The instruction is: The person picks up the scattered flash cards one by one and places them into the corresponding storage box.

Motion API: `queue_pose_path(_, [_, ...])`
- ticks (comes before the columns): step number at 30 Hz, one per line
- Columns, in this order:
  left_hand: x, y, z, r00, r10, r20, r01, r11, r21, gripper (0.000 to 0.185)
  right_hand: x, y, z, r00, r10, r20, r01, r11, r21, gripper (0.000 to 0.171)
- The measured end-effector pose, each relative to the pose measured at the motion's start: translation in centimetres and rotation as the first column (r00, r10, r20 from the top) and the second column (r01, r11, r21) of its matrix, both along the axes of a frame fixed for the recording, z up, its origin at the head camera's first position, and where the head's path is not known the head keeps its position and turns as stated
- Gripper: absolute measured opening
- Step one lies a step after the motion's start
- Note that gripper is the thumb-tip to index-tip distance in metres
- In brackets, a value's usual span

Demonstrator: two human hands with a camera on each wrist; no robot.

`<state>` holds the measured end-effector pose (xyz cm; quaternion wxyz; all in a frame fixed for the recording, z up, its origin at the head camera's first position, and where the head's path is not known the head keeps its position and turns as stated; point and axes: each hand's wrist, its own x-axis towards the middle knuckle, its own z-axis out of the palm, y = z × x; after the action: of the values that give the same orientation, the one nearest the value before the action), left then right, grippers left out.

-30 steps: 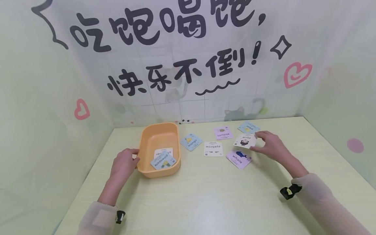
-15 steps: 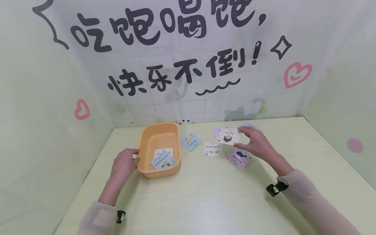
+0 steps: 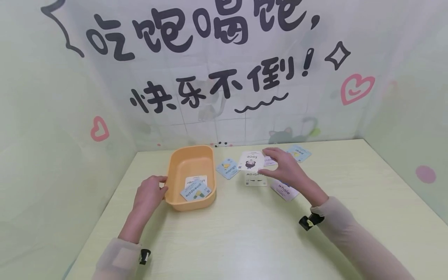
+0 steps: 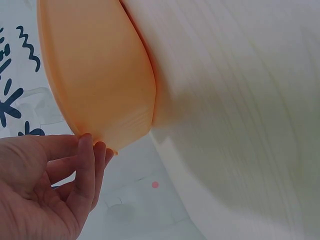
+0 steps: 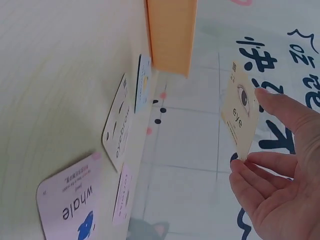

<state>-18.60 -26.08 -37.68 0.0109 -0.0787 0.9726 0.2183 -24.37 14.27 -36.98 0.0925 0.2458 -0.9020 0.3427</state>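
The right hand [image 3: 288, 171] pinches a white card [image 3: 251, 160] between thumb and fingertips and holds it in the air above the worktop [image 3: 266, 237], over the eyebrow card [image 3: 255, 179] and just right of the mango card [image 3: 227, 168]. In the head view the held card's upper face reads "face"; the right wrist view shows its other face, printed "eye" [image 5: 241, 116], with the thumb at one edge and the fingers [image 5: 252, 185] at the opposite edge. The whale card [image 3: 284, 190] lies on the worktop under the right wrist, and a pear card [image 3: 298, 153] lies farther back.

The left hand [image 3: 148, 193] rests against the outer near-left corner of the orange tub [image 3: 175, 167], fingers lightly curled and fingertips touching its rim. Inside the tub lie a pineapple card [image 3: 196, 192] and a white card partly beneath it
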Motion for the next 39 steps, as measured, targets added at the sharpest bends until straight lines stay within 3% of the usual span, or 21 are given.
queue_pose_path(11, [0.0,0.0,0.0,1.000,0.005,0.003,-0.005,1.000,-0.003,0.043,0.1,-4.9,0.2,0.995,0.094,-0.025,-0.094,0.995,0.023,0.067])
queue_pose_path(29, [0.0,0.0,0.0,1.000,-0.003,-0.005,0.003,1.000,-0.014,0.042,0.7,-10.8,-0.5,0.981,0.178,0.081,-0.182,0.982,0.056,0.069])
queue_pose_path(39, [0.0,0.0,0.1,1.000,-0.010,0.004,0.010,1.000,-0.015,0.042,1.2,-13.1,-1.1,0.968,0.241,0.077,-0.247,0.965,0.089,0.072])
